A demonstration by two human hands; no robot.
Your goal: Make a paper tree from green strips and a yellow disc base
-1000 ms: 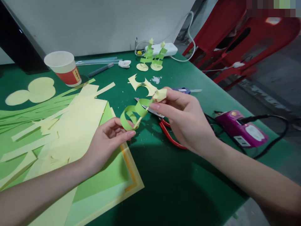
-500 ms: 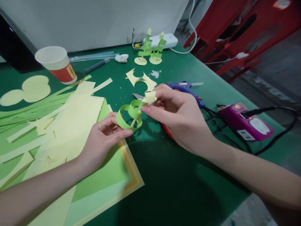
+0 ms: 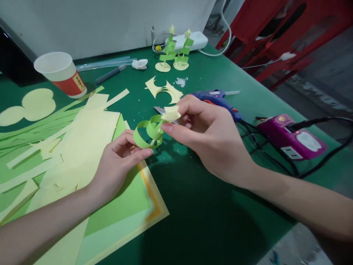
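Between my hands is a small paper tree (image 3: 149, 133), a spiral of green paper strip around a thin pale stem. A pale yellow paper star (image 3: 171, 113) sits at its upper end. My left hand (image 3: 124, 151) grips the wide lower loop between thumb and fingers. With thumb and index finger, my right hand (image 3: 198, 129) pinches the upper end right by the star. The tree is tilted, its star end toward the right. Scissors (image 3: 159, 110) lie partly hidden behind my right hand, with a blade tip showing. Beyond that hand lies a blue glue gun (image 3: 213, 97).
Two similar paper trees (image 3: 167, 51) on round bases stand by a white power strip (image 3: 193, 41). Yellow paper offcuts (image 3: 164, 90) lie mid-table. Stacked sheets (image 3: 91, 136) and strips cover the left, with a paper cup (image 3: 62, 75) behind. A purple adapter (image 3: 292, 137) with black cables sits right.
Both hands and the paper tree have shifted slightly left in view, and the whole scene has moved a little with the camera. The grip of each hand looks the same.
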